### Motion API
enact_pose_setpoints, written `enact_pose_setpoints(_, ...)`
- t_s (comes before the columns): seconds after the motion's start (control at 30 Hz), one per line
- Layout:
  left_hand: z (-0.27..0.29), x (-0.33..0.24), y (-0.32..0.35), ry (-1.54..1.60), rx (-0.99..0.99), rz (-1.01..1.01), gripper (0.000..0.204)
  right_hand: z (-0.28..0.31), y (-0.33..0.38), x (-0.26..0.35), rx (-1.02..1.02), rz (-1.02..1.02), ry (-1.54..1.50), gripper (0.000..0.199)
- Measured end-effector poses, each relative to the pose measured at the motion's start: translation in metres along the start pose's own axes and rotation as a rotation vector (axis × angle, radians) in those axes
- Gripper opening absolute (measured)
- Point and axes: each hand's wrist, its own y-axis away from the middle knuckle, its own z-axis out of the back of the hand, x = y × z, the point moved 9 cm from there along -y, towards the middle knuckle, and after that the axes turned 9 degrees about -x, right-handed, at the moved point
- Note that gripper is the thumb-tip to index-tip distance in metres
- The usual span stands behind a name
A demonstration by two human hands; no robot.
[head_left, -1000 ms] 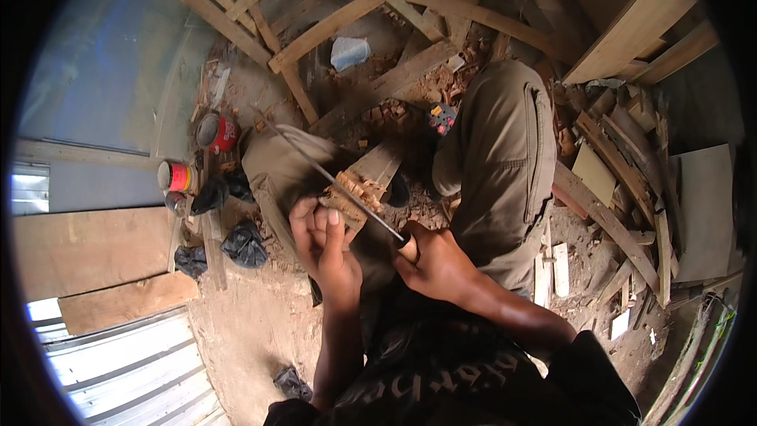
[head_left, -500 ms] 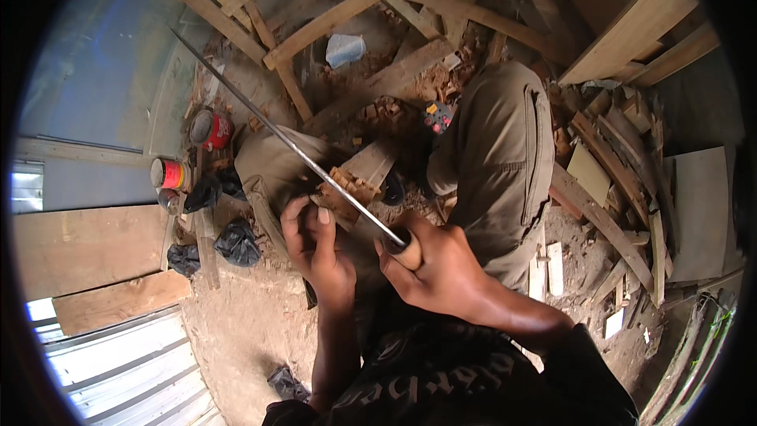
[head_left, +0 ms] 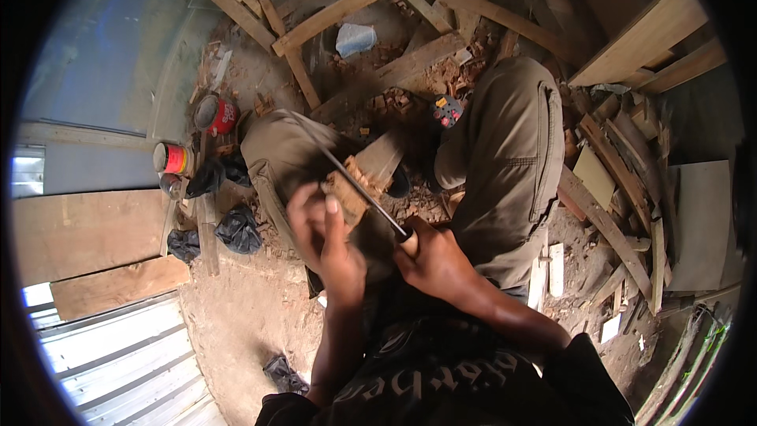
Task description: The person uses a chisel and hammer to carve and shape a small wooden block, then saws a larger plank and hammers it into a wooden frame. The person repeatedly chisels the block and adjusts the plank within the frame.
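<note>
My left hand (head_left: 325,238) grips a short piece of wood (head_left: 364,181) that leans between my knees, its chopped end pale and splintered. My right hand (head_left: 432,262) is closed on the handle of a long machete (head_left: 351,173). The blade runs up and left from my fist and lies across the wood just above my left fingers. My trouser legs (head_left: 505,158) frame the wood on both sides.
Red-brown wood chips cover the dirt around my feet. Curved and straight timber pieces (head_left: 339,12) are piled at the top and right. Two red tins (head_left: 217,114) and black bags (head_left: 236,229) lie at the left, beside planks and corrugated metal sheet (head_left: 118,363).
The machete was raised high to the upper left half a second ago and has come down onto the wood. My left hand has kept its hold on the wood.
</note>
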Motion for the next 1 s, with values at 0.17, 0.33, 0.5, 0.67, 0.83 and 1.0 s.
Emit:
enact_pose_setpoints(0.17,-0.006,0.001,0.003,0.019,0.037,0.023,0.031,0.009,0.002,0.003,-0.071,0.083,-0.067,0.031)
enact_pose_setpoints(0.33,-0.005,-0.004,-0.001,-0.066,-0.006,-0.015,0.03,0.0,0.004,0.0,-0.072,0.078,-0.159,0.021)
enact_pose_setpoints(0.5,0.0,-0.004,-0.007,0.013,-0.044,0.024,0.028,-0.008,0.001,-0.01,-0.036,0.021,-0.036,0.022)
enact_pose_setpoints(0.67,-0.008,-0.005,-0.005,0.026,0.069,0.015,0.029,0.008,0.002,0.015,-0.118,0.228,-0.202,0.029)
enact_pose_setpoints(0.83,-0.005,-0.003,0.0,0.01,0.037,0.056,0.028,0.003,-0.005,0.003,-0.03,0.075,-0.024,0.028)
enact_pose_setpoints(1.0,-0.012,-0.004,-0.004,-0.029,0.035,0.059,0.038,0.013,0.002,0.024,-0.158,0.287,-0.314,0.026)
